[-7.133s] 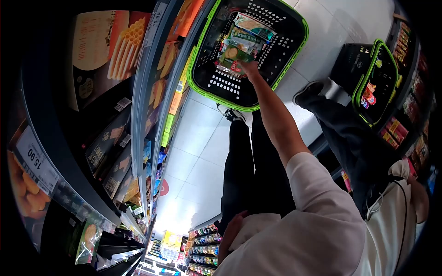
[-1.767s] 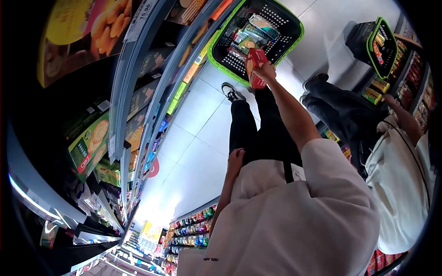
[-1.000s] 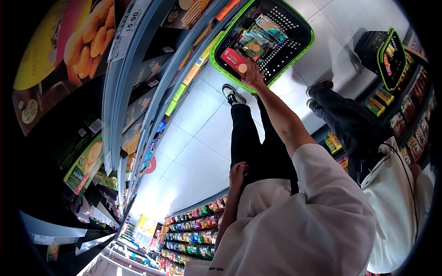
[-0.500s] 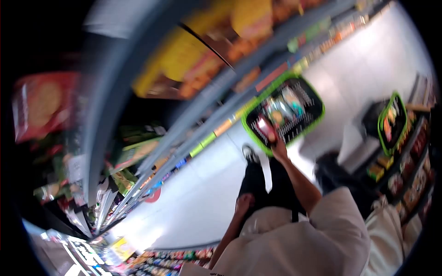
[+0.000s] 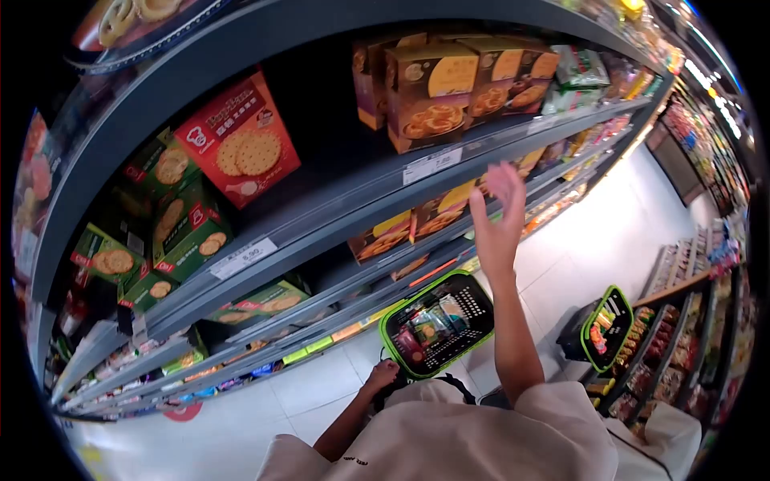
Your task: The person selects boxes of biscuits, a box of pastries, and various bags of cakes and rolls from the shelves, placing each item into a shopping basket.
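Observation:
My right hand (image 5: 502, 204) is raised in front of the biscuit shelf, fingers spread and nothing in them. Beyond it stand brown and yellow biscuit boxes (image 5: 431, 94) on the upper shelf. Below my arm is a black shopping basket with a green rim (image 5: 479, 282). Several packets (image 5: 437, 323) lie in it, along with a dark red pack (image 5: 409, 345). My left hand (image 5: 383, 374) is low, close to the basket's near left corner. Its fingers are curled closed, and what they hold, if anything, is hidden.
A red cracker box (image 5: 237, 140) and green biscuit boxes (image 5: 189, 226) fill the shelf's left part. Price labels (image 5: 244, 258) line the shelf edge (image 5: 321, 232). Another green-rimmed basket (image 5: 607, 329) is at the right, beside a low rack of packaged goods (image 5: 662, 353). Pale floor tiles (image 5: 561, 264) lie between.
My right hand has left the basket and risen, open, to the shelf. My left hand has moved from my thigh to beside the basket. The view has swung toward the shelf.

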